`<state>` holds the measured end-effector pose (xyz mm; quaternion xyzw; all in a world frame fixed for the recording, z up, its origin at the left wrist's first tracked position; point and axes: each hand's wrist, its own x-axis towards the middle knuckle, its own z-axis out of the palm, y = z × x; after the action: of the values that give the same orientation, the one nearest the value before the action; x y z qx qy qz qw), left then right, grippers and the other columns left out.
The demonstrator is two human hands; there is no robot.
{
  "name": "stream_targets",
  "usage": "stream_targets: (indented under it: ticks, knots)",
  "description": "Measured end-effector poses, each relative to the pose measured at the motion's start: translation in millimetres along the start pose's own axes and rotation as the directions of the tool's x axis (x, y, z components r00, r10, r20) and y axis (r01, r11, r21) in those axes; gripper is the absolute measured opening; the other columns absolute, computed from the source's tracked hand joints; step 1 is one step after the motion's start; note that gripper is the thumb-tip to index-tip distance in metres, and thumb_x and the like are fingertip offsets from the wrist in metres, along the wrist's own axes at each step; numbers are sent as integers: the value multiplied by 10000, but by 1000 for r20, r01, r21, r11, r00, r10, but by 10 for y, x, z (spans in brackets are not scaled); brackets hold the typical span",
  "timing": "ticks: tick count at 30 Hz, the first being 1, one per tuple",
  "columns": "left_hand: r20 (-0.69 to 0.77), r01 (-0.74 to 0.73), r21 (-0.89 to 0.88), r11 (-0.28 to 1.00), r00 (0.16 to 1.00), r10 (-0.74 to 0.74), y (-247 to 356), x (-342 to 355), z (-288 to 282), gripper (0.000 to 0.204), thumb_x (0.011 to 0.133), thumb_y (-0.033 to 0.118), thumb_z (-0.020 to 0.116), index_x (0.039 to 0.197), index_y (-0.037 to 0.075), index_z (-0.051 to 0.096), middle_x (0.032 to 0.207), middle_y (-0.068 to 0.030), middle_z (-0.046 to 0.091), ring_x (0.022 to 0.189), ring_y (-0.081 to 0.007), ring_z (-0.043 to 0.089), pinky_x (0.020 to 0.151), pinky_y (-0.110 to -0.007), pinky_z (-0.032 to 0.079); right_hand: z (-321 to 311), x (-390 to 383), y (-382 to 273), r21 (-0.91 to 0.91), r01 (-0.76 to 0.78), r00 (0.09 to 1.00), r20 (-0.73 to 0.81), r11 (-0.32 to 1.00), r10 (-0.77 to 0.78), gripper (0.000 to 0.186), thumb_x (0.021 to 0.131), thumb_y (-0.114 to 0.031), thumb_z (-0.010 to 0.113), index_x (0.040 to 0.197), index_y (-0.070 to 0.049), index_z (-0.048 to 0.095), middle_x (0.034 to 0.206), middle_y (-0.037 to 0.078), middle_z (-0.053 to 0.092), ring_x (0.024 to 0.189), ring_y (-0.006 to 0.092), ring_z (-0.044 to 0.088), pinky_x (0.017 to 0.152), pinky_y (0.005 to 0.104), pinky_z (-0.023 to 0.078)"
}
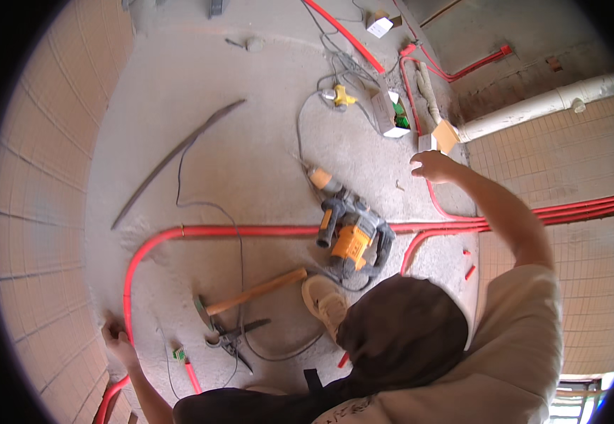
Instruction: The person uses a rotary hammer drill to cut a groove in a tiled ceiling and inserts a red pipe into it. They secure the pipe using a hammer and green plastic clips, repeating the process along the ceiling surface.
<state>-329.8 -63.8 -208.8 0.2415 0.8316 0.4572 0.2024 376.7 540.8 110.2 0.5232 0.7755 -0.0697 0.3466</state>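
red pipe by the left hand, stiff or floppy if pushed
The red pipe is probably stiff but springy, given its smooth, unkinked bend. It may resist sliding where the orange drill seems to lie across it.

The left hand (117, 340) is at the red pipe (127, 283), close to the tiled wall (38, 233); whether it grips the pipe, I cannot tell. The right hand (434, 167) is stretched out, just beside a small open box (445, 136). Between both hands, an orange and black drill (353, 242) lies across the pipe on the concrete floor (264, 177), and a wooden-handled hammer (257, 291) lies near a pale shoe (323, 302).
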Motion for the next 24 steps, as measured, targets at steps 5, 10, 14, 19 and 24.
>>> stream_targets:
  ticks: [5, 10, 14, 19, 24]
  knots:
    - [-151, -31, 446, 894, 982, 110, 486, -244, -207, 476, 855, -23, 490, 1327, 1, 556, 1196, -132, 553, 974, -252, 564, 794, -365, 471, 913, 941, 1004, 439, -186, 803, -448, 879, 393, 221, 944, -210, 559, 1063, -115, 719, 1007, 222, 709, 990, 440, 664, 868, 515, 525]
    - [-320, 357, 752, 554, 933, -167, -368, -864, -1644, 552, 842, 345, 666, 1315, 82, 558, 1102, -179, 618, 900, -270, 614, 707, -390, 538, 1062, 1937, 827, 616, 131, 431, -741, 777, 515, 245, 977, -136, 496, 1144, -85, 667, 1034, 228, 686, 1010, 443, 650, 871, 538, 509]
    - [135, 43, 267, 963, 988, -81, 225, -1127, -1262, 472, 900, 252, 770, 1311, 120, 579, 1155, -146, 615, 1006, -229, 597, 712, -281, 548, 725, 2554, 1353, 346, -148, 576, -731, 926, 365, 314, 955, -127, 526, 1258, -82, 597, 1216, 227, 642, 1166, 431, 582, 993, 506, 482]
    - [102, 105, 700, 706, 964, -245, 1767, -1187, -594, 373, 870, 168, 733, 1209, 59, 624, 1097, -167, 633, 988, -288, 630, 776, -342, 542, 1267, 3342, 2124, 219, -191, 784, -553, 957, 283, 423, 966, -341, 528, 1334, -136, 561, 1299, 179, 604, 1240, 442, 538, 1004, 543, 482]
    - [69, 206, 660, 722, 941, -331, 2192, -1626, 31, 283, 839, 85, 697, 1108, -1, 668, 1040, -187, 651, 969, -346, 662, 840, -402, 536, 1796, 3763, 2580, 93, -335, 720, -616, 938, 318, 546, 971, -537, 518, 1388, -185, 537, 1360, 136, 578, 1267, 439, 526, 989, 572, 492]
